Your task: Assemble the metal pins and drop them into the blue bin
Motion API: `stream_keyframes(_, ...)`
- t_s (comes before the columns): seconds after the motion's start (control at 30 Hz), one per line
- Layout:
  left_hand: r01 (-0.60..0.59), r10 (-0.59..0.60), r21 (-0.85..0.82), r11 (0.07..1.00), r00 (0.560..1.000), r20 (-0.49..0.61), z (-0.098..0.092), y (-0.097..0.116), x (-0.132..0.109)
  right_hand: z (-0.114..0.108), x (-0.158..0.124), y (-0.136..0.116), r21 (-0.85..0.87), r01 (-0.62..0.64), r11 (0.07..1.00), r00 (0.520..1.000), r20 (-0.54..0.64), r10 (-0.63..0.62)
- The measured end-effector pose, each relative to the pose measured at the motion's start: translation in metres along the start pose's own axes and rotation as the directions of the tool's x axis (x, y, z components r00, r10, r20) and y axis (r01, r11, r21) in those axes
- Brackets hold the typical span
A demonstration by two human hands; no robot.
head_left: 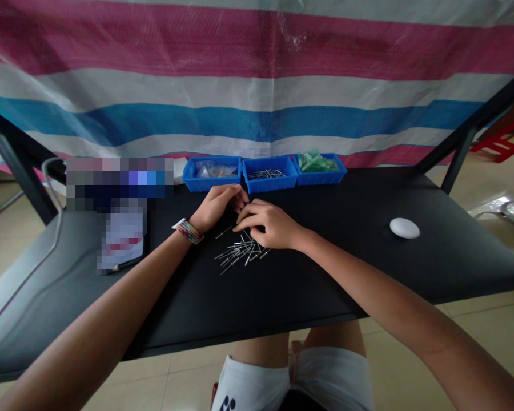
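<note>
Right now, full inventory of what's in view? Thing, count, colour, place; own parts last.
Bins: 3, blue, row at table's far side
Bag: at least 1, clear, left bin
Binned metal pins: several, silver, middle bin
Packaging: count unclear, green, right bin
Pin pile: many, silver, table centre
Rounded object: 1, white, table right
Pen or pencil: 1, dark, table left
Pixelated items: count unclear, mixed, table left
Cable: 1, pale, table left
Table: 1, black, centre
Striped sheet: 1, pink-white-blue, behind table
Red object: 1, red, far right
Floor: pale tiles, below
Wristband: 1, multicoloured, left wrist
Shorts: white, lower centre
Left hand: 1, bare, beyond pile
Right hand: 1, bare, pile's far edge
</note>
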State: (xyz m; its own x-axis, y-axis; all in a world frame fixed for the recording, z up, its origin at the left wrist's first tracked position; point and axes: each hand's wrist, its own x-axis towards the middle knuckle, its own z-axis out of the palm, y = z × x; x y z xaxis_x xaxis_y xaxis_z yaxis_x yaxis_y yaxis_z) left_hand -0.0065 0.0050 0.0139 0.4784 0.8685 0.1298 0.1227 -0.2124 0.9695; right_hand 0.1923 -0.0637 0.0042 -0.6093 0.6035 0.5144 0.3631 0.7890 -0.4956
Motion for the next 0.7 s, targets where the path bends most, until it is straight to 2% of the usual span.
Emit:
stream_keyframes(0.07,-0.008,0.008,0.014,1.000,1.000,0.006,0.000,0.001,0.000,0.002,0.001,0.000,-0.054,-0.007,0.998,0.999,0.034,0.009)
stream_keyframes(0.17,-0.016,0.016,0.013,1.000,1.000,0.020,0.000,0.001,0.000,0.003,0.002,0.001,-0.071,-0.084,0.994,0.996,0.000,0.084)
stream_keyframes(0.27,-0.006,0.006,-0.002,1.000,1.000,0.021,0.000,-0.001,0.000,0.002,0.002,0.003,-0.036,-0.130,0.991,0.991,-0.028,0.129)
stream_keyframes(0.6,0.007,-0.007,-0.024,1.000,1.000,0.013,0.001,0.000,0.000,-0.004,0.001,0.012,0.042,-0.151,0.988,0.988,-0.014,0.152)
stream_keyframes(0.7,0.008,-0.008,-0.034,0.999,1.000,0.018,0.001,0.001,-0.001,-0.005,0.001,0.013,0.108,-0.222,0.969,0.970,-0.080,0.231)
